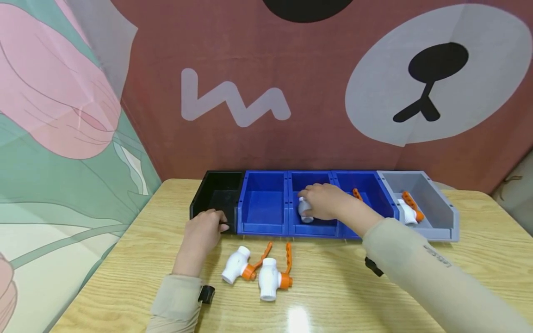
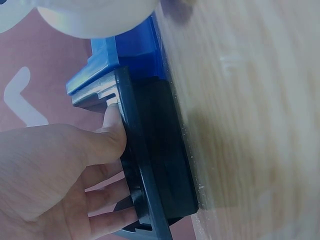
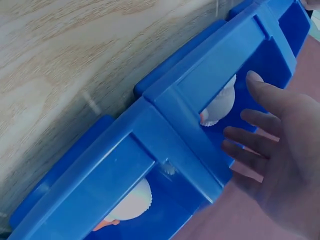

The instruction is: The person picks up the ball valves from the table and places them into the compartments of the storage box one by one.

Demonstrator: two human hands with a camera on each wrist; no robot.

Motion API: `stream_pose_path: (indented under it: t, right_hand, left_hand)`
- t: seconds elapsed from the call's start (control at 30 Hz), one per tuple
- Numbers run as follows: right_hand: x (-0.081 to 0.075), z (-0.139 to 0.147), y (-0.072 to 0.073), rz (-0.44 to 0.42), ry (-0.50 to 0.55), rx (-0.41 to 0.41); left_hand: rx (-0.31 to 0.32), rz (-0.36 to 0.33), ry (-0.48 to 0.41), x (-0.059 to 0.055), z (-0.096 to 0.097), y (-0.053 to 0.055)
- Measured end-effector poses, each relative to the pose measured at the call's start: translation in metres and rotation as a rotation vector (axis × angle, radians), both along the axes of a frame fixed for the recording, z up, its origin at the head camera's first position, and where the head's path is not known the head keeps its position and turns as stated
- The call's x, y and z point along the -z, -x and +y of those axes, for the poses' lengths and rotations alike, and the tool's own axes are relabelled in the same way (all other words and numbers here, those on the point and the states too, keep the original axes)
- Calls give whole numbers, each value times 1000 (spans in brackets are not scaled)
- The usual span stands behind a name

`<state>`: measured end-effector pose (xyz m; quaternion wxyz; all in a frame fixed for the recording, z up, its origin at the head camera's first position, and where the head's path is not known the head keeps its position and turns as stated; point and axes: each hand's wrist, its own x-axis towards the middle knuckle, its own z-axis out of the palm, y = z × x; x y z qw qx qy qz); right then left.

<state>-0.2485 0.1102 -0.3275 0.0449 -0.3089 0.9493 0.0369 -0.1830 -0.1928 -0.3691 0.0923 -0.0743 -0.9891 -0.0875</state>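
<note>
Black bin (image 1: 222, 196) stands two places left of the middle blue bin (image 1: 318, 230). On my left wrist feed I note the left hand (image 1: 204, 230) grasping its front rim, thumb at the edge and fingers reaching inside. On the table (image 1: 325, 286), to the near left of the middle blue bin, I record the first valve (image 1: 236, 265), white with an orange handle, and beside it the second valve (image 1: 268, 280), of like pattern. Left blue bin (image 1: 263, 228) adjoins the middle blue bin. Inside the latter I find the third valve (image 1: 306, 210). Above it I observe the right hand (image 1: 322, 201), fingers extended and released, apart from the valve on my right wrist feed. Right blue bin (image 1: 374, 189), next right of the middle blue bin, contains the fourth valve (image 3: 134, 202). Two places right of the middle blue bin, the grey bin (image 1: 435, 235) contains the fifth valve (image 1: 408, 212).
</note>
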Motion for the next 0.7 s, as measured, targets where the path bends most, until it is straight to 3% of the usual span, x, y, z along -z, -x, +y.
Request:
stream_pose_path:
  t: [0.37, 0.53, 0.7]
  right_hand:
    - [-22, 12, -20, 74, 95, -37]
    - [-25, 22, -34, 114, 126, -60]
    - [-25, 30, -47, 111, 142, -30]
  left_hand:
    - [-6, -4, 1, 0, 0, 1]
    - [-10, -12, 7, -1, 1, 1]
    - [-14, -20, 8, -1, 2, 1]
